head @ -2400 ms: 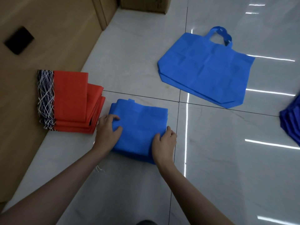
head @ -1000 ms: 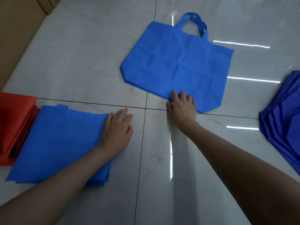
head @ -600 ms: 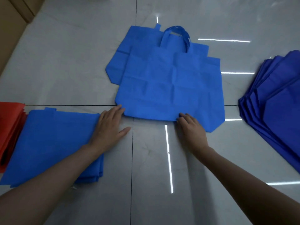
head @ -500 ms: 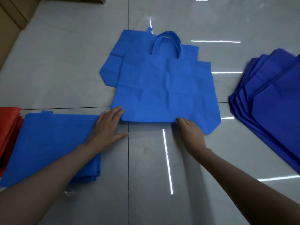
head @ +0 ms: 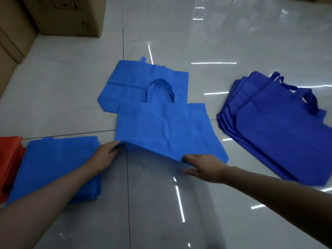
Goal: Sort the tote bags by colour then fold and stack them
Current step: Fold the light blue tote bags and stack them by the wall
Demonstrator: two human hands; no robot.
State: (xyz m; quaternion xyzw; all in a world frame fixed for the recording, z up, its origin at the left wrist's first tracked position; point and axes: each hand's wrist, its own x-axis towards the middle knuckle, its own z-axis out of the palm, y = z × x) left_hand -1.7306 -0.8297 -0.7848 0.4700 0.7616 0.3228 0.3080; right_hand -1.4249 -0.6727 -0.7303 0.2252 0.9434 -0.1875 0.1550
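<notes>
A light blue tote bag [head: 161, 126] is held by its near edge, which is raised a little off the tiled floor [head: 161, 212]. Its near left corner is pinched by the left hand [head: 107, 152], fingers curled on the cloth. Further right the edge is gripped between thumb and fingers of the right hand [head: 203, 166]. The bag's far part is laid over a second light blue bag [head: 133, 83]. A folded light blue stack [head: 59, 164] is seen at the left, just beside a red stack [head: 9, 164]. A dark blue pile [head: 280, 137] is spread at the right. What is inside the cardboard box [head: 68, 15] cannot be told.
</notes>
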